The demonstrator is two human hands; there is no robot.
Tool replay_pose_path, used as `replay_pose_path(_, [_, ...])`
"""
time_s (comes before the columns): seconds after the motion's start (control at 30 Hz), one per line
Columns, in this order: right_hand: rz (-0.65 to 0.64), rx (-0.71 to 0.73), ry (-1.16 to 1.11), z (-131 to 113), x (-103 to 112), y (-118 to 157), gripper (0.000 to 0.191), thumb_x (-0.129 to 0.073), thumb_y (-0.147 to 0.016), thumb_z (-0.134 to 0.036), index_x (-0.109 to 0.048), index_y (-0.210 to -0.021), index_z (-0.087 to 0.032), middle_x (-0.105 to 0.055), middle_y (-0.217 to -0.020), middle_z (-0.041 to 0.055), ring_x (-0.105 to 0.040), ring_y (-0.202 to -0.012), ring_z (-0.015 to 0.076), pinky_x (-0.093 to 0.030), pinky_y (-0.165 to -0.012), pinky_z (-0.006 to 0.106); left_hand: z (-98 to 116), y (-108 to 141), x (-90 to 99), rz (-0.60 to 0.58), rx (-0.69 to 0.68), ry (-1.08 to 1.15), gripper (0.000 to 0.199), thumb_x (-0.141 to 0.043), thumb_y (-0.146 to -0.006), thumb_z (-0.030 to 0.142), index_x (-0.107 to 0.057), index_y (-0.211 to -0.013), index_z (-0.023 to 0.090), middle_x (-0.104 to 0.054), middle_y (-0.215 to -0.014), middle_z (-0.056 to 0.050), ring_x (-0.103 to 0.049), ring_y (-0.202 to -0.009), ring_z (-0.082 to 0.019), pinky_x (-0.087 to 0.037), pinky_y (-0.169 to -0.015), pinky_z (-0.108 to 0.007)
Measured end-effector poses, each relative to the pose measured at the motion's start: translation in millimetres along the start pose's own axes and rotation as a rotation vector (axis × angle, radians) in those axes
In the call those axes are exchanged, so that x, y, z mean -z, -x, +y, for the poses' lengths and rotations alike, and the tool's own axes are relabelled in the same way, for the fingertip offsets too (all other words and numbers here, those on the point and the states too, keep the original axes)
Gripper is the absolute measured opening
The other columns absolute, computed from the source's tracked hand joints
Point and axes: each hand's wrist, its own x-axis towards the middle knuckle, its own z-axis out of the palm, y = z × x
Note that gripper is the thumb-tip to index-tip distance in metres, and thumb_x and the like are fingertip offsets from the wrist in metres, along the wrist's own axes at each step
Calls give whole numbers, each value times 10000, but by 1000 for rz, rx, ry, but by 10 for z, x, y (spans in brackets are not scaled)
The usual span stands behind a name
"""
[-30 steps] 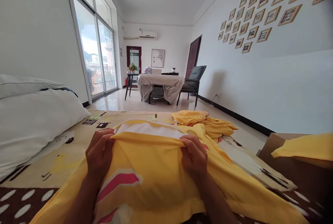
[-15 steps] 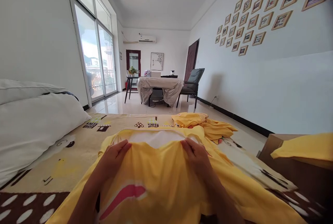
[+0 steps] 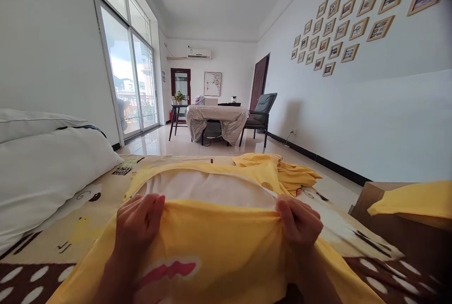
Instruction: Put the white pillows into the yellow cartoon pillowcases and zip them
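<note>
A yellow cloth (image 3: 219, 238) with a white inner side (image 3: 208, 186) and a pink print (image 3: 173, 268) spreads over the bed in front of me. Its near edge is lifted and pulled taut between my hands, so a wide opening shows the white inside. My left hand (image 3: 141, 221) grips this edge at the left, fingers closed. At the right end, my right hand (image 3: 300, 219) is closed on the same edge. Whether the cloth is a cover or a garment I cannot tell.
Another crumpled yellow cloth (image 3: 296, 172) lies on the patterned bedsheet (image 3: 84, 209) beyond my right hand. White pillows (image 3: 52, 167) are at the left. On the right stands a brown box (image 3: 395, 224) with yellow fabric (image 3: 416, 200) over it. Farther off are a covered table (image 3: 215, 113) and chair (image 3: 263, 110).
My hands have moved apart, stretching the yellow cloth's edge straight between them. The opening is wider and more of the white inside shows.
</note>
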Motion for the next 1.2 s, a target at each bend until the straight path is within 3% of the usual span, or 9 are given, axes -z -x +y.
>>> replay_pose_path(0.13, [-447,-218,134,-2,-16,-118,339,-422,-902,-424,-594,-713,-202,-410,-465,-57,-375,-415,95,-316,-445,229,-23,-180,-131,-433,150,-99,264,-424,-850,438,-606,-842,247,-650,-660,1,-624,-624,-189,-451,-544,-281])
replay_pose_path(0.27, [-581,-398,294,145,-173,-42,404,-445,-863,-403,-559,-1190,-197,-626,-750,8,-569,-589,149,-457,-616,272,-130,-163,-470,-160,221,-216,474,-372,-866,342,-450,-1291,149,-565,-1261,-151,-514,-1186,-283,-432,-939,-420])
replay_pose_path(0.3, [-570,-419,352,226,-242,-12,456,-453,-852,-372,-515,-1263,-183,-647,-875,49,-610,-701,175,-472,-691,296,-169,-157,-585,-173,236,-224,509,-350,-869,301,-392,-1346,127,-519,-1326,-165,-465,-1243,-290,-393,-987,-446])
replay_pose_path(0.4, [-567,-447,508,490,-464,88,504,-482,-834,-282,-485,-1318,-140,-571,-1193,153,-575,-1047,244,-441,-864,333,-304,-150,-869,-462,297,-156,571,-312,-864,232,-294,-1420,104,-493,-1375,-162,-470,-1254,-279,-370,-1014,-452])
replay_pose_path(0.53, [-679,-456,581,664,-625,188,404,-461,-883,-270,-564,-1251,-139,-592,-1159,154,-592,-1026,234,-433,-851,304,-443,-182,-927,-539,378,-13,515,-237,-916,342,-451,-1341,145,-527,-1359,-117,-482,-1252,-236,-358,-1024,-372])
replay_pose_path(0.67, [-646,-398,579,638,-605,210,329,-386,-914,-214,-666,-1074,-151,-640,-995,124,-628,-849,207,-440,-750,297,-467,-225,-773,-554,389,26,556,-210,-919,438,-677,-1023,155,-695,-1086,-132,-612,-1046,-263,-416,-910,-358])
replay_pose_path(0.87, [-373,-263,332,600,-524,154,322,-392,-894,-250,-692,-903,-134,-650,-835,97,-615,-767,190,-458,-727,300,-375,-225,-588,-629,365,-63,396,-456,-793,369,-614,-1111,193,-699,-908,-83,-625,-896,-249,-413,-766,-321])
replay_pose_path(1.07, [-224,-185,304,445,-363,86,330,-402,-904,-345,-669,-834,-165,-649,-815,84,-601,-753,190,-465,-706,306,-116,-212,-489,-482,346,-199,184,-369,-797,167,-529,-859,233,-675,-840,-46,-612,-801,-227,-292,-583,-279])
replay_pose_path(1.2, [-260,-166,501,310,-290,82,309,-400,-895,-326,-662,-888,-163,-632,-869,92,-583,-761,207,-454,-691,329,50,-219,-411,-372,294,-242,162,-359,-831,154,-502,-796,223,-671,-795,-27,-574,-692,-203,-293,-619,-292])
